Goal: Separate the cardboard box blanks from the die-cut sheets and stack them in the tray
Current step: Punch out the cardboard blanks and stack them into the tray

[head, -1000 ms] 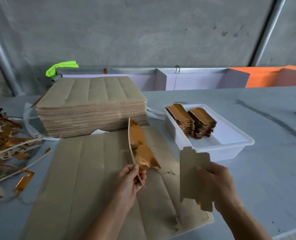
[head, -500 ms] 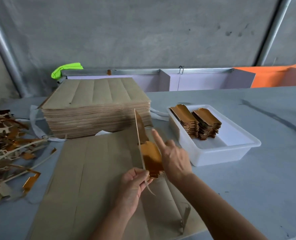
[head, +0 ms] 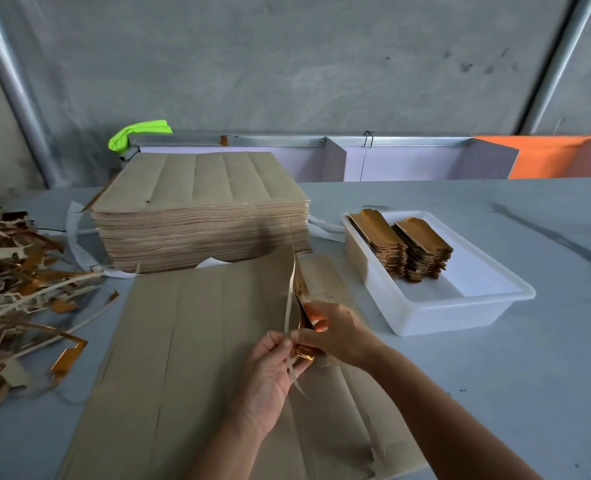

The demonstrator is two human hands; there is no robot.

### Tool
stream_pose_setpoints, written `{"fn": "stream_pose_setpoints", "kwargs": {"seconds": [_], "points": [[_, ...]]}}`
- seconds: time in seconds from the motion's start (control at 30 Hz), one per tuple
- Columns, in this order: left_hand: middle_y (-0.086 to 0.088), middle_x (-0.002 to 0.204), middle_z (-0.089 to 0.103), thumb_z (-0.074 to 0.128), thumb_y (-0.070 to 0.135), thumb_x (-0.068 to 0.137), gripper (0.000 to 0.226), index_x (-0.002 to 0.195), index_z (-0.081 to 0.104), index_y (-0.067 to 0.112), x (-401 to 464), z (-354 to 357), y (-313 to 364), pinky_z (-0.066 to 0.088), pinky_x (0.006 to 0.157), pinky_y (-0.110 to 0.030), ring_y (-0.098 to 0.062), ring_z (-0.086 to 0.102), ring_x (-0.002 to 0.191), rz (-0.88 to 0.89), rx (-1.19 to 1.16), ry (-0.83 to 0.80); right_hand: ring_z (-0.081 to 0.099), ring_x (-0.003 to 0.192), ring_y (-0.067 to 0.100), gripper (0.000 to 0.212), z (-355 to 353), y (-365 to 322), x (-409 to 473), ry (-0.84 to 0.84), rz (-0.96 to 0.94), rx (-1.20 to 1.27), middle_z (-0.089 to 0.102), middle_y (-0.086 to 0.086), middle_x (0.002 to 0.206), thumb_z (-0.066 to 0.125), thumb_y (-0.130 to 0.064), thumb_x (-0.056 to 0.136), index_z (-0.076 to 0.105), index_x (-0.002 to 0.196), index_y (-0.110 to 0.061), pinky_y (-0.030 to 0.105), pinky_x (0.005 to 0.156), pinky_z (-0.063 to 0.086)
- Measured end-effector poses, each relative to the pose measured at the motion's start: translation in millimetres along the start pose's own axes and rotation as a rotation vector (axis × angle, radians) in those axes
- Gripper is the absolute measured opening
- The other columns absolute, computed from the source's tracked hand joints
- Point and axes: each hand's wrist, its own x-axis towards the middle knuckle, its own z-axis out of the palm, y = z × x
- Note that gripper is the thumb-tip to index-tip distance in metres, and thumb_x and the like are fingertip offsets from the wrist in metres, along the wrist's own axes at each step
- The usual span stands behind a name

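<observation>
On the grey surface [head: 494, 375], two short stacks fill my white plastic tray [head: 460, 306]; both hands [head: 301, 348] pinch another gold-faced cardboard blank [head: 304, 327]; the tall brown sheet pile [head: 200, 216] remains.

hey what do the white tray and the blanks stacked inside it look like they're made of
The tray looks like white moulded plastic: smooth, slightly translucent walls, a rounded rim and a soft sheen. The stacked blanks look like thin cardboard with a shiny gold-orange face, probably foil or metallic laminate; their cut edges show dull brown layers.
</observation>
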Motion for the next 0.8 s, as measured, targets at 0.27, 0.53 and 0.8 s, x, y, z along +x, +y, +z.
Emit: {"fn": "stream_pose_setpoints", "kwargs": {"seconds": [0.27, 0.53, 0.8], "points": [[-0.024, 0.103, 0.068, 0.064, 0.003, 0.078, 0.018, 0.074, 0.046, 0.006, -0.7, 5.1, -1.1, 0.05, 0.088, -0.041, -0.031, 0.065, 0.104, 0.009, 0.021, 0.015, 0.061, 0.079, 0.016, 0.023, -3.1, -9.5, 20.9, 0.219, 0.326, 0.033, 0.064, 0.007, 0.097, 0.049, -0.024, 0.092, 0.064, 0.102, -0.009, 0.024, 0.064, 0.052], [-0.012, 0.075, 0.071, 0.055, 0.011, 0.09, 0.013, 0.079, 0.056, 0.005, 8.3, 16.8, 2.9, 0.055, 0.061, -0.033, -0.024, 0.068, 0.071, 0.032, 0.303, 0.233, 0.065, 0.096, 0.027, 0.025, 9.2, -30.8, 36.3, 0.291, 0.3, -0.323, 0.066, 0.011, 0.103, 0.043, -0.016, 0.096, 0.063, 0.107, -0.007, 0.034, 0.081, 0.054], [-0.024, 0.074, 0.06, 0.06, 0.023, 0.09, 0.033, 0.063, 0.045, 0.011, 77.4, 17.3, 53.1, 0.05, 0.068, -0.043, -0.036, 0.059, 0.073, 0.23, 0.986, 0.432, 0.065, 0.096, 0.023, 0.022, 34.4, -35.9, 26.1, 0.187, 0.035, -0.65, 0.065, 0.008, 0.108, 0.043, -0.01, 0.098, 0.06, 0.112, -0.011, 0.031, 0.076, 0.051]]}}
